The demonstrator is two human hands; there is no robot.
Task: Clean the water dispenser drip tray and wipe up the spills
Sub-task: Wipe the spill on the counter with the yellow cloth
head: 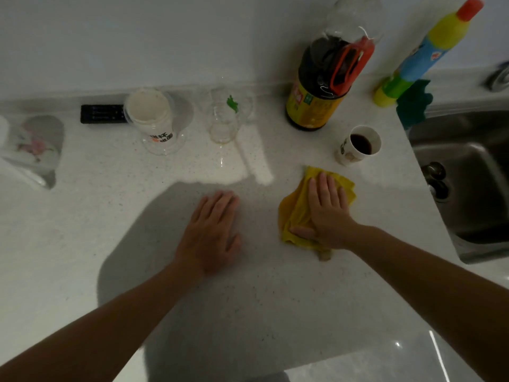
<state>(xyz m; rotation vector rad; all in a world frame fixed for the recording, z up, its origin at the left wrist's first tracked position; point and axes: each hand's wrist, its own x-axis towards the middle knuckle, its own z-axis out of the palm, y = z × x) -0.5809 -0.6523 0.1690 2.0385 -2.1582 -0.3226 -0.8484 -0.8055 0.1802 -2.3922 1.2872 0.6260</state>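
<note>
A yellow cloth (pixel 292 210) lies crumpled on the white speckled countertop (pixel 82 244), right of centre. My right hand (pixel 326 209) presses flat on top of it, fingers straight and pointing away from me. My left hand (pixel 212 232) rests palm down on the bare counter, a little to the left of the cloth, fingers spread and straight. A small brownish smear (pixel 325 255) shows on the counter just below the cloth. No water dispenser or drip tray is in sight.
Along the back wall stand a plastic cup (pixel 154 119), a clear glass (pixel 223 119), a dark sauce bottle (pixel 322 84), a paper cup of dark liquid (pixel 358 146) and a yellow detergent bottle (pixel 421 56). A steel sink (pixel 468 175) lies at right, a black remote (pixel 103 113) at back left.
</note>
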